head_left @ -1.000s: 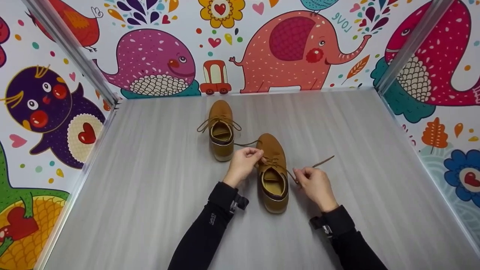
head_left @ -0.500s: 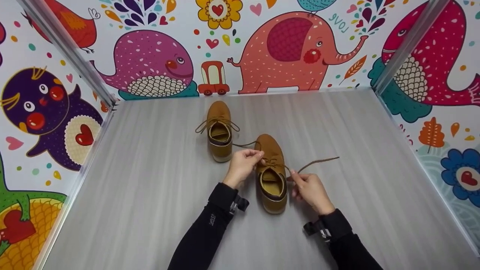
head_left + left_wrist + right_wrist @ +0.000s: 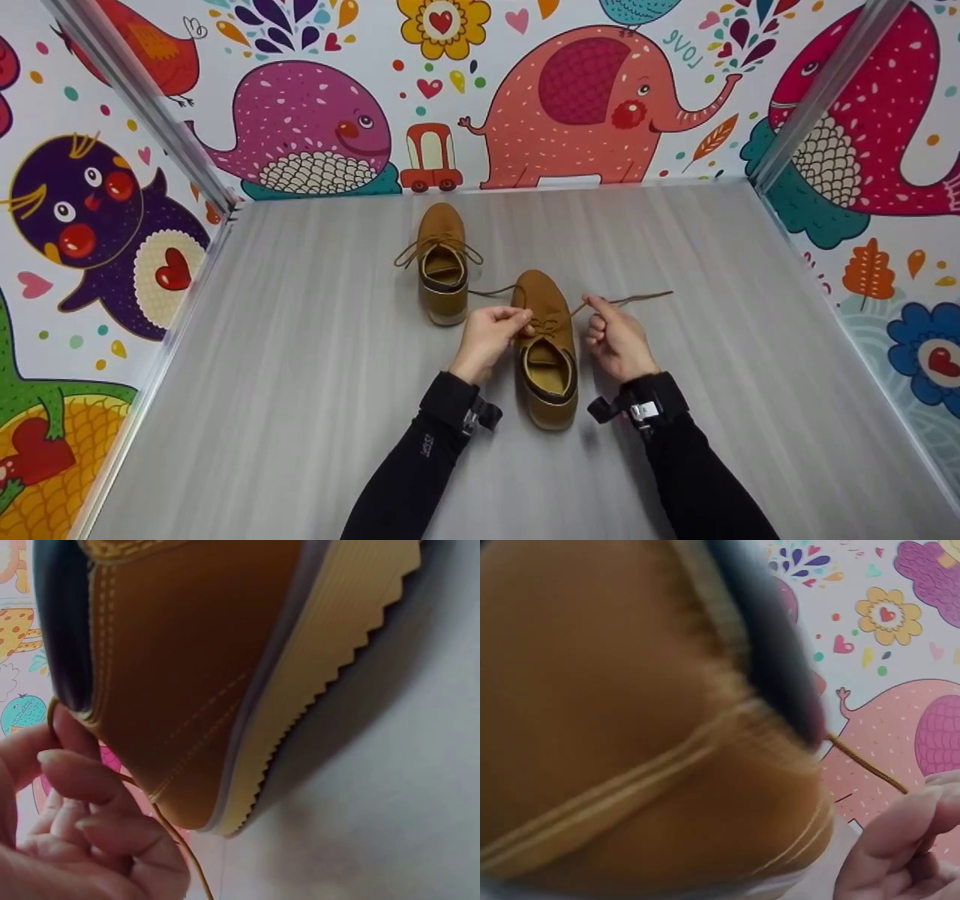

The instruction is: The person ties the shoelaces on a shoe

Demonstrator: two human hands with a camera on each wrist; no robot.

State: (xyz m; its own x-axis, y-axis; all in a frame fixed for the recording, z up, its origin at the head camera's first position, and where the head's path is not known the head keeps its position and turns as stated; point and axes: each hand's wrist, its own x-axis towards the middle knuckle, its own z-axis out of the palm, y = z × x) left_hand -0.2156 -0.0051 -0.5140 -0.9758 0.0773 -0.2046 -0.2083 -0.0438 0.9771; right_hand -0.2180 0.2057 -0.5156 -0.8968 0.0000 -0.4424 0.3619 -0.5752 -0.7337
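A tan lace-up shoe [image 3: 540, 292] stands on the floor between the two hands, toe pointing away. At its left side my left hand [image 3: 486, 341] pinches a brown shoelace [image 3: 180, 840] between thumb and fingers. On the other side my right hand [image 3: 621, 345] pinches the right end of the lace [image 3: 866, 763] near its fingertips, and the lace's tail [image 3: 645, 297] stretches out to the right. In the right wrist view the lace runs taut from the shoe to the fingers [image 3: 900, 832]. The knot area is partly hidden by the left fingers.
A matching shoe [image 3: 441, 223], its laces tied in a bow, stands farther forward on the left. The grey floor [image 3: 315, 337] is bounded by walls [image 3: 450, 90] printed with cartoon animals, with metal strips at the corners.
My right hand has moved forward along the shoe's right side, from beside the opening toward the toe, still with the lace in its fingers. The left hand has stayed nearly in place.
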